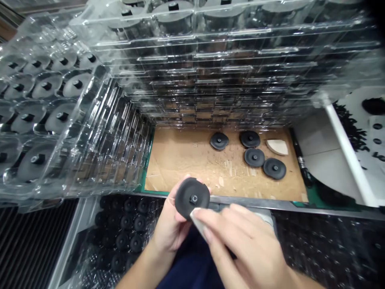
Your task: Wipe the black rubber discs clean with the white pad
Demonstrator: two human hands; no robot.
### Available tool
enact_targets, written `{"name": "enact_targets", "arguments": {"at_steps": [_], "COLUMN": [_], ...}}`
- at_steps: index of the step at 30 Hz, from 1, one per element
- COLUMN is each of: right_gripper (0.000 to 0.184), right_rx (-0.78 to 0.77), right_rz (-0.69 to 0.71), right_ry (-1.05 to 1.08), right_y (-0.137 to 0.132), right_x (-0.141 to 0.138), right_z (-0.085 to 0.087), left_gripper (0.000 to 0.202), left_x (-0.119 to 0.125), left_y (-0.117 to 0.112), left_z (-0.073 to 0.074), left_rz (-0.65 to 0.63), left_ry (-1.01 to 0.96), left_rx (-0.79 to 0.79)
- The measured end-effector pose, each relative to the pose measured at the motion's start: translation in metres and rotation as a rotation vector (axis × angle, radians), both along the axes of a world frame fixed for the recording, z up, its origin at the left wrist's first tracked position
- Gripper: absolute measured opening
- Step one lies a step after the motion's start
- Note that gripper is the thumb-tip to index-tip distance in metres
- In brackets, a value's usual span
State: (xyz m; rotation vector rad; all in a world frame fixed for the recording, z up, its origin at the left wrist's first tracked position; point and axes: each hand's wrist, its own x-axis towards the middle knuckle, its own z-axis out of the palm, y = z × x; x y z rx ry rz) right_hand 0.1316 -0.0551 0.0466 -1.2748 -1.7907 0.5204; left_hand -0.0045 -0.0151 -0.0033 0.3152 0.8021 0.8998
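Note:
A dark grey rubbery disc [184, 196] with a short hollow stem at its centre is gripped by its rim in my left hand [168, 224], face up. My right hand [246, 237] pinches a thin off-white wedge-shaped pad [198, 224], whose tip touches the disc's near edge. Beyond my hands, several similar discs lie loose on a cardboard sheet [180, 160], among them a single disc [219, 141] and a near-right disc [274, 168]. Beside them rests another off-white wedge pad [277, 147].
Tall stacks of clear plastic trays [210, 68] holding discs wall in the back and left. A white-edged bin [350, 152] with small black parts stands at right, near a dark pen-like tool [304, 170]. Below the table edge, another tray [129, 224] holds discs.

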Motion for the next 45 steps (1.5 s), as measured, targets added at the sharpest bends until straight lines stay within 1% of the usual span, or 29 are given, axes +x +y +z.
{"name": "enact_targets", "arguments": {"at_steps": [2, 4, 5, 6, 8, 10, 11, 13, 15, 17, 19, 21, 23, 24, 25, 27, 28, 29, 30, 31, 32, 33, 34, 37, 38, 39, 40, 42, 45], "right_gripper": [0.02, 0.02, 0.019, 0.019, 0.019, 0.02, 0.021, 0.023, 0.024, 0.027, 0.028, 0.025, 0.022, 0.02, 0.02, 0.023, 0.025, 0.025, 0.024, 0.023, 0.021, 0.019, 0.018, 0.017, 0.017, 0.017, 0.018, 0.02, 0.023], "right_rx": [-0.146, -0.289, -0.334, -0.363, -0.403, -0.428, -0.428, -0.386, -0.276, -0.13, -0.021, -0.065, -0.188, -0.226, -0.217, -0.11, -0.061, -0.035, -0.045, -0.081, -0.135, -0.187, -0.233, -0.348, -0.397, -0.449, -0.507, -0.614, -0.706], "right_rz": [0.132, 0.169, 0.132, 0.063, -0.097, -0.238, -0.305, -0.401, -0.425, -0.319, -0.135, 0.063, 0.195, 0.214, 0.185, 0.079, 0.06, 0.081, 0.135, 0.194, 0.221, 0.196, 0.121, -0.193, -0.266, -0.306, -0.32, -0.299, -0.191], "right_ry": [0.245, 0.438, 0.498, 0.536, 0.573, 0.584, 0.572, 0.497, 0.372, 0.224, 0.112, 0.062, 0.051, 0.041, 0.031, 0.026, 0.043, 0.07, 0.098, 0.118, 0.13, 0.137, 0.143, 0.215, 0.257, 0.301, 0.338, 0.384, 0.365], "right_y": [0.004, 0.006, 0.006, 0.004, 0.0, -0.003, -0.004, -0.002, 0.002, 0.007, 0.013, 0.018, 0.024, 0.026, 0.028, 0.03, 0.03, 0.03, 0.028, 0.026, 0.024, 0.021, 0.019, 0.011, 0.009, 0.006, 0.003, -0.002, -0.007], "right_x": [0.001, 0.005, 0.008, 0.013, 0.024, 0.035, 0.039, 0.042, 0.036, 0.024, 0.013, 0.007, 0.005, 0.004, 0.004, 0.002, 0.001, 0.002, 0.004, 0.008, 0.014, 0.02, 0.026, 0.04, 0.042, 0.042, 0.04, 0.036, 0.029], "right_z": [-0.001, -0.008, -0.013, -0.019, -0.032, -0.041, -0.042, -0.037, -0.025, -0.012, -0.004, -0.001, -0.001, -0.002, -0.002, -0.002, -0.002, -0.001, -0.001, -0.001, -0.002, -0.005, -0.008, -0.026, -0.033, -0.041, -0.048, -0.06, -0.072], "left_gripper": [0.055, 0.054, 0.055, 0.056, 0.056, 0.057, 0.059, 0.061, 0.062, 0.061, 0.061, 0.062, 0.06, 0.057, 0.052, 0.041, 0.038, 0.038, 0.039, 0.042, 0.047, 0.05, 0.05, 0.046, 0.045, 0.044, 0.045, 0.046, 0.053], "left_x": [0.002, 0.004, 0.005, 0.005, 0.005, 0.005, 0.005, 0.007, 0.009, 0.009, 0.007, 0.004, 0.002, 0.003, 0.003, 0.006, 0.007, 0.007, 0.006, 0.005, 0.004, 0.003, 0.001, 0.001, 0.002, 0.003, 0.004, 0.005, 0.004], "left_y": [0.0, 0.002, 0.002, 0.003, 0.003, 0.003, 0.003, 0.001, -0.001, -0.003, -0.005, -0.005, -0.005, -0.004, -0.004, -0.004, -0.003, -0.002, -0.001, 0.001, 0.002, 0.004, 0.005, 0.007, 0.007, 0.006, 0.006, 0.005, 0.003], "left_z": [0.002, 0.006, 0.009, 0.01, 0.012, 0.012, 0.012, 0.011, 0.011, 0.01, 0.007, 0.004, 0.002, 0.002, 0.002, 0.005, 0.007, 0.008, 0.009, 0.009, 0.009, 0.009, 0.009, 0.01, 0.011, 0.013, 0.014, 0.014, 0.011], "left_rz": [0.028, 0.045, 0.056, 0.068, 0.085, 0.096, 0.097, 0.092, 0.088, 0.083, 0.066, 0.049, 0.042, 0.03, 0.007, -0.042, -0.054, -0.057, -0.052, -0.045, -0.043, -0.042, -0.04, -0.045, -0.051, -0.058, -0.064, -0.059, -0.054], "left_ry": [0.035, 0.05, 0.048, 0.045, 0.038, 0.037, 0.043, 0.059, 0.063, 0.061, 0.072, 0.107, 0.146, 0.15, 0.142, 0.102, 0.079, 0.058, 0.046, 0.039, 0.028, 0.014, -0.002, -0.072, -0.088, -0.099, -0.108, -0.12, -0.132], "left_rx": [-0.008, -0.024, -0.031, -0.037, -0.045, -0.056, -0.062, -0.07, -0.071, -0.069, -0.074, -0.069, -0.059, -0.055, -0.054, -0.061, -0.065, -0.065, -0.063, -0.06, -0.057, -0.051, -0.046, -0.039, -0.043, -0.053, -0.066, -0.097, -0.126]}}
